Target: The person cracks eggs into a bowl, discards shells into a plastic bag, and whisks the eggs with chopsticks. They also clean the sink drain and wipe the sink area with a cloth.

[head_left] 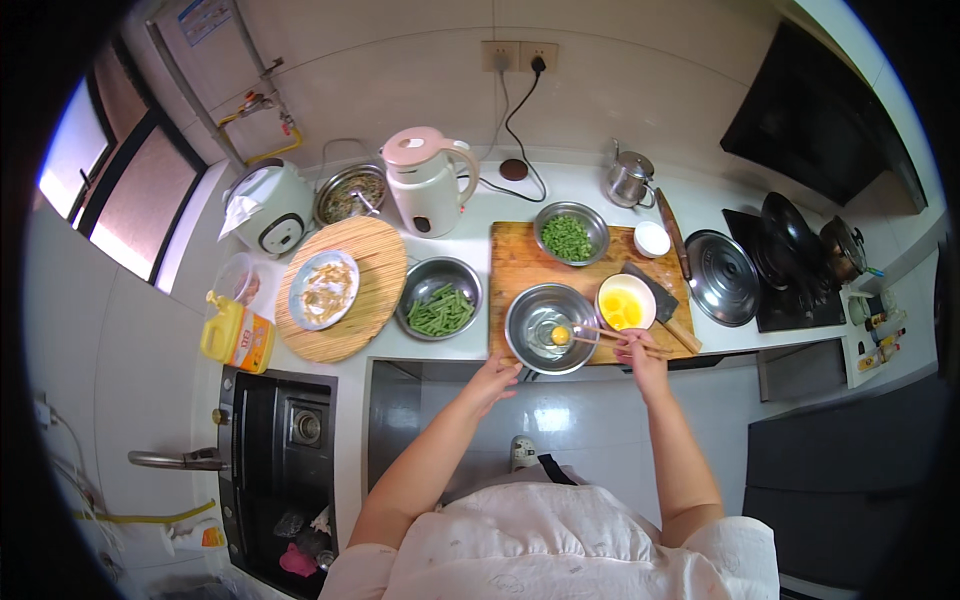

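Note:
My right hand (640, 352) is closed round wooden chopsticks (606, 334). Their tips meet an egg yolk (560, 335) in a metal bowl (516, 318), where clear egg white seems to lie too. At the bowl's near left side, my left hand (490, 383) holds its edge, thumb up and other fingers lower; their exact contact is hard to see. Just right of the metal bowl, a white bowl (602, 291) contains yellow yolks (624, 308). Both bowls stand on a wooden cutting board (508, 262). A cleaver (660, 297) lies beside the white bowl, its handle toward me.
Farther back are a bowl of chopped greens (566, 238), a small white cup (652, 239) and a metal pot lid (722, 278). To the left stand a bowl of green beans (440, 311), a plate (324, 290) on a round mat, a kettle (424, 190) and a sink (285, 470).

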A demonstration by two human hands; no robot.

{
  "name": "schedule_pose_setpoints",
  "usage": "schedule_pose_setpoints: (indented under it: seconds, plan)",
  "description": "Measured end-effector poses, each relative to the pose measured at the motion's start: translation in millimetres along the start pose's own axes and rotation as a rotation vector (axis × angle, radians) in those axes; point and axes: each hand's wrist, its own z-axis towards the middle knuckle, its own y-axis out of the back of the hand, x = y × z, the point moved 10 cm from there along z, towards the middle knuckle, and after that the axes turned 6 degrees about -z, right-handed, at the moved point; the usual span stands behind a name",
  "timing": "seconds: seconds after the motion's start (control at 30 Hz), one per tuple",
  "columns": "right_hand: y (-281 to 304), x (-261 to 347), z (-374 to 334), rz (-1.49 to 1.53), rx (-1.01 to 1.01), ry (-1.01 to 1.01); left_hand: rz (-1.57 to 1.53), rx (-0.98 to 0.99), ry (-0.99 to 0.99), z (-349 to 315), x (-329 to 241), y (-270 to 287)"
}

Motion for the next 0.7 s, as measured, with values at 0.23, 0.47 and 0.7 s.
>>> schedule_pose_setpoints:
  seconds: [0.23, 0.47, 0.7]
  plan:
    - [-22.2, -35.4, 7.1, 0.070, 0.049, -0.205, -0.004, 0.021, 0.074, 65.3, 23.9, -9.2]
    - [-24.6, -36.3, 1.1, 0.219, -0.017, -0.247, 0.029, -0.036, 0.010, 65.7, 1.1, -13.0]
    - [-42.1, -15.7, -9.1, 0.329, -0.003, -0.233, 0.219, 0.018, -0.053, 28.7, -59.4, 11.8]
